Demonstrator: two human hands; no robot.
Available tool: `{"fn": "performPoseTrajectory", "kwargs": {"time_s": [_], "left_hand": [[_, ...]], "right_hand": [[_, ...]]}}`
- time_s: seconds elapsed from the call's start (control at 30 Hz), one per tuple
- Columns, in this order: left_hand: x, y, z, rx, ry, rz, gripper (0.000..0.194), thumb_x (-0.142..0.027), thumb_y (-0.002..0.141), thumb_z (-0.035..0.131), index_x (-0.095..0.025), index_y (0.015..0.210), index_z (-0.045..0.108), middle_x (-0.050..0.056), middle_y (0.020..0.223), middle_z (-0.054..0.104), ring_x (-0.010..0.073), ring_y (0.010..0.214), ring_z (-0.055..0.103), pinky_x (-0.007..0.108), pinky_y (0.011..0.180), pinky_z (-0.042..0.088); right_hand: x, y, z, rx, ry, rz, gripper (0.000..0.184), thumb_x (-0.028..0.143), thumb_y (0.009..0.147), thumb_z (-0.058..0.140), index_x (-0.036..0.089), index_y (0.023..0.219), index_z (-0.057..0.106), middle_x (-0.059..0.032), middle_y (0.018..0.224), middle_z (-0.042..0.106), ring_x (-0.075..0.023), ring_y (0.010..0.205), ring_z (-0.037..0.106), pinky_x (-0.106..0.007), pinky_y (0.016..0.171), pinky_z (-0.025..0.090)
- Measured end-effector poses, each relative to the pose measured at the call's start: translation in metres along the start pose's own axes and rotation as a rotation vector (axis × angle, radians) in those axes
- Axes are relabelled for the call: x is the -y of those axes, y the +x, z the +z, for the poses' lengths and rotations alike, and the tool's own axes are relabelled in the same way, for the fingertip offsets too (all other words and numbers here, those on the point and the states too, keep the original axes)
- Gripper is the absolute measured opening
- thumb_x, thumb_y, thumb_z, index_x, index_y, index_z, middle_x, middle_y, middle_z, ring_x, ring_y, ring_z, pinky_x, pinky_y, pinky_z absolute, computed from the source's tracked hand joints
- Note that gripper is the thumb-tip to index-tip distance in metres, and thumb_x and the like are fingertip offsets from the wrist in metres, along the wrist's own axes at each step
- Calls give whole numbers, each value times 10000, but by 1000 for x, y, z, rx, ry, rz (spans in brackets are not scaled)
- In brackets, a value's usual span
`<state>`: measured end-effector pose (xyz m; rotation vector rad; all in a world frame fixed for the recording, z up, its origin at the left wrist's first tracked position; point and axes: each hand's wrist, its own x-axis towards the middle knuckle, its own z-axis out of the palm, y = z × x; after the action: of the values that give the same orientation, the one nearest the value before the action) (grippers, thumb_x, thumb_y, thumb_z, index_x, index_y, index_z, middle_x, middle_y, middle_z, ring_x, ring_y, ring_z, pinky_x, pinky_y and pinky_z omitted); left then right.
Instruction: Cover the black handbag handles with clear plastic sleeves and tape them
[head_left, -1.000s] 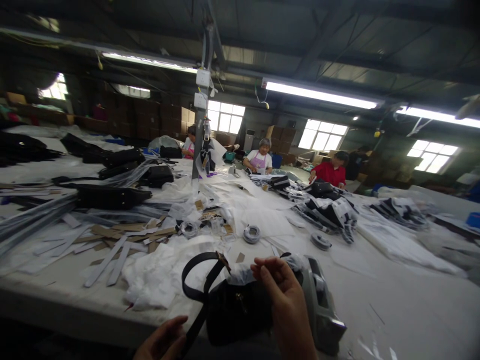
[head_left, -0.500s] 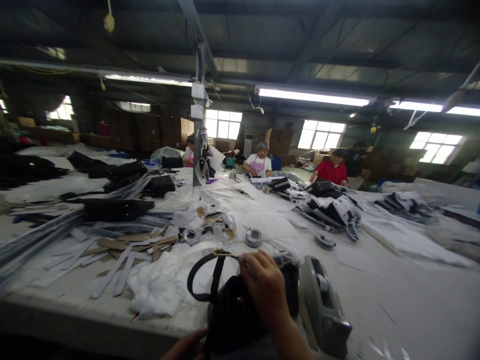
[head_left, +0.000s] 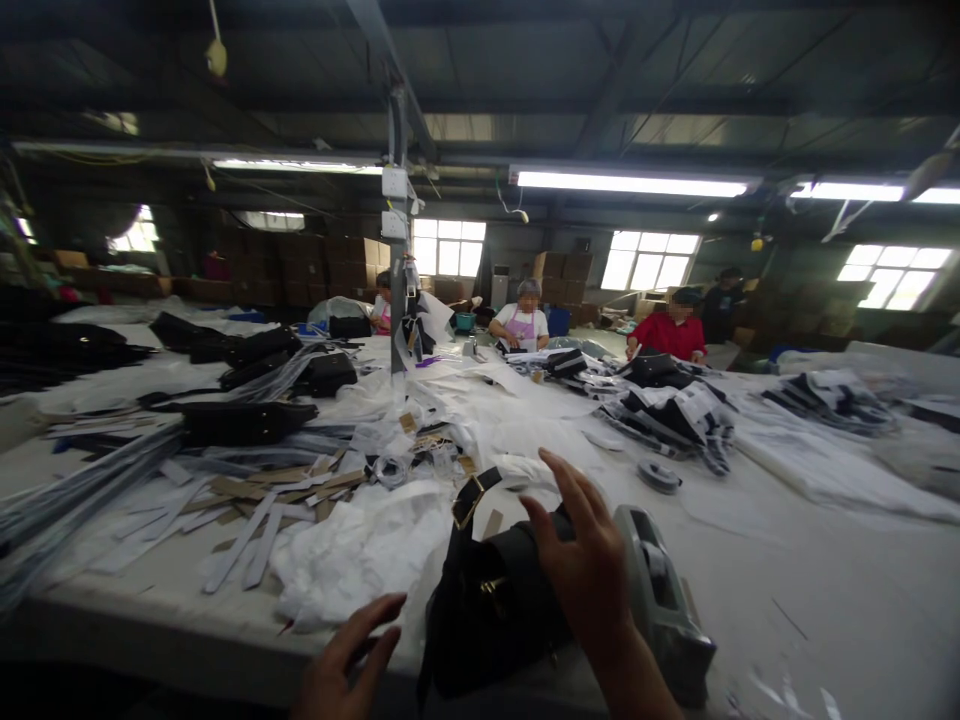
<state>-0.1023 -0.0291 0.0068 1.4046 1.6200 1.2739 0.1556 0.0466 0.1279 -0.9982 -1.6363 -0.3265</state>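
Black bag lies at the near edge, both hands open around it

The pale worktable (head_left: 757, 580) spreads widest, strewn with packing material. At its near edge sits the black bag (head_left: 517, 635), between the two hands and just left of the grey tape dispenser (head_left: 664, 590). A crumpled white heap (head_left: 349, 555) lies on the bag's other side.

The right hand (head_left: 589, 560) is over the bag's right-hand end, thumb and forefinger spread apart; whether its palm or lower fingers touch the bag, I cannot tell. The left hand (head_left: 349, 660) is off the bag's left side, fingers curved and parted, with nothing between them.

Smaller still, the strap (head_left: 480, 487) rises in a short loop above the bag, bearing a gold-coloured buckle (head_left: 459, 508). A metal fitting (head_left: 491, 590) shows on the dark body.

The step in hand looks like handling or arranging the bag, with neither hand gripping it firmly. A fresh hold would call for steadying the body with one hand while the other closes on the strap, clear of the dispenser.
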Motion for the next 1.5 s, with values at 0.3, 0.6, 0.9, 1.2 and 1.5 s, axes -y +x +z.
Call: {"fn": "performPoseTrajectory", "kwargs": {"time_s": [0.3,0.6,0.9,1.2,1.5], "left_hand": [[-86,38,46,268,-374,82,404,-451,837,674,-218,1166,691,73,1179,726,272,1134,640,348,1014,475],[-122,41,41,339,-490,88,509,-601,895,497,-187,1120,691,93,1080,724,253,911,667,334,850,500],[-173,46,35,502,-322,59,506,-558,889,543,-173,1186,685,49,830,697,231,850,608,341,842,459],[-152,46,21,751,-517,24,502,-535,884,585,-178,1223,683,104,1061,719,277,1036,618,382,953,441],[-156,48,36,673,-447,40,475,-569,755,714,-138,953,732,33,752,685,184,711,599,254,679,457]], "right_hand": [[-11,-88,-22,457,171,-2,279,232,871,667,245,1150,669,-62,1084,740,-261,1033,677,-380,894,576],[-20,-64,-25,392,786,761,368,470,956,517,242,1206,661,-104,1194,701,-282,1122,641,-456,983,506],[17,-4,-15,135,1577,1030,417,535,882,614,146,991,721,-133,1073,735,-284,1062,662,-446,1011,448],[25,0,-31,82,1501,1168,275,408,809,732,134,831,738,-102,882,757,-272,885,700,-382,851,526],[30,-1,-34,79,1503,1158,246,379,835,714,157,937,745,-72,889,755,-247,869,699,-317,762,540]]}}
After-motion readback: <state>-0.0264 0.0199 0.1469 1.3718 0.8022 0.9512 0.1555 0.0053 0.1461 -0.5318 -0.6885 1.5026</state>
